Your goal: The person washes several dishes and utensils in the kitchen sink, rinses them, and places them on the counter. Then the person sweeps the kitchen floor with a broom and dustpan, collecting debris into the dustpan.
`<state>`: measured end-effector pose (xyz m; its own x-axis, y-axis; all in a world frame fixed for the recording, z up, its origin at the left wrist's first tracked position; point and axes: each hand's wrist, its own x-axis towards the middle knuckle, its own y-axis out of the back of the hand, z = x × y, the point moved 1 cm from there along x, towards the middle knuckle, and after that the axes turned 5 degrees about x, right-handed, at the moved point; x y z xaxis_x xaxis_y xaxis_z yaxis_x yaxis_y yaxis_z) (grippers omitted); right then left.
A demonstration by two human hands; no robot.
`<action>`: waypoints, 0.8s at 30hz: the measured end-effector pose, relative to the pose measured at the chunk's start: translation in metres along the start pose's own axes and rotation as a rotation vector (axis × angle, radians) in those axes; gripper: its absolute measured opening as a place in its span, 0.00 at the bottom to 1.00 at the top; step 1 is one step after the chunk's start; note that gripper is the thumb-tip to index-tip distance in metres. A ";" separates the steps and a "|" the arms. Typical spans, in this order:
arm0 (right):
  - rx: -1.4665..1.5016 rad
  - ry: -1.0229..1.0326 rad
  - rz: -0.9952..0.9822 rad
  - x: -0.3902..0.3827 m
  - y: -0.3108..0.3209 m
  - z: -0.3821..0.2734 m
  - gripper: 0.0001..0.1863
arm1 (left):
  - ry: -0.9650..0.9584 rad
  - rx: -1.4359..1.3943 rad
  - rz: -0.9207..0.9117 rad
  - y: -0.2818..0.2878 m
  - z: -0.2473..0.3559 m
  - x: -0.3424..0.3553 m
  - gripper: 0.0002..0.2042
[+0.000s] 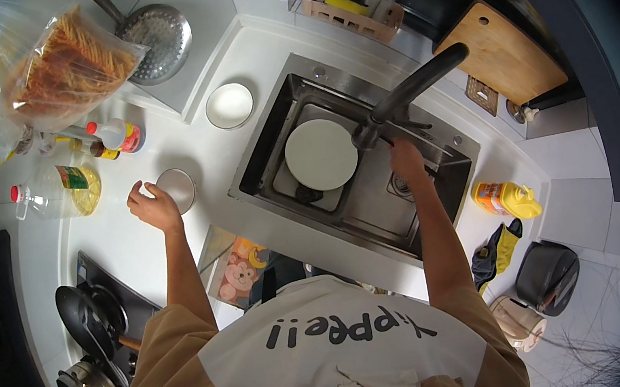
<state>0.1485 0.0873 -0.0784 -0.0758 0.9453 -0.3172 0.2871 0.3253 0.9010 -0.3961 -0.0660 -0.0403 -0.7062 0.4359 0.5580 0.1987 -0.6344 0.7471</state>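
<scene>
My right hand [407, 162] reaches over the sink [279, 206] and is closed at the black faucet [411, 86]; its fingertips are partly hidden there. A round, pale plate [322, 154] lies in the left part of the sink, with a small dark item [308, 194] by its near edge. Over the white counter, my left hand [155, 208] is open, its fingers loosely bent and apart. It is beside a small white bowl [179, 189], overlapping the bowl's left rim in view; whether they touch I cannot tell. Farther back stands another white bowl [230, 106].
An oil bottle [84, 189] and a red-capped bottle [118, 135] stand left, below a hanging bag of brown food [67, 66]. A skimmer [158, 43] lies behind. Right of the sink are a yellow bottle [506, 199] and a cutting board [503, 50]; pans [93, 320] sit near left.
</scene>
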 end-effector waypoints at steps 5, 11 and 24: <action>0.032 -0.088 -0.137 -0.023 -0.014 -0.006 0.09 | -0.100 -0.113 -0.039 0.007 0.034 -0.005 0.09; 0.084 -0.080 -0.206 -0.044 -0.037 -0.007 0.09 | -0.391 -0.344 -0.176 0.016 0.085 -0.040 0.08; 0.402 -0.182 -0.090 -0.104 -0.070 -0.006 0.08 | -0.079 -0.472 -1.162 -0.062 0.149 -0.198 0.16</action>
<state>0.1308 -0.0335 -0.1064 0.0419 0.8826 -0.4682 0.6381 0.3369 0.6923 -0.1674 -0.0178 -0.1426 -0.2548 0.9162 -0.3093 -0.7859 -0.0098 0.6183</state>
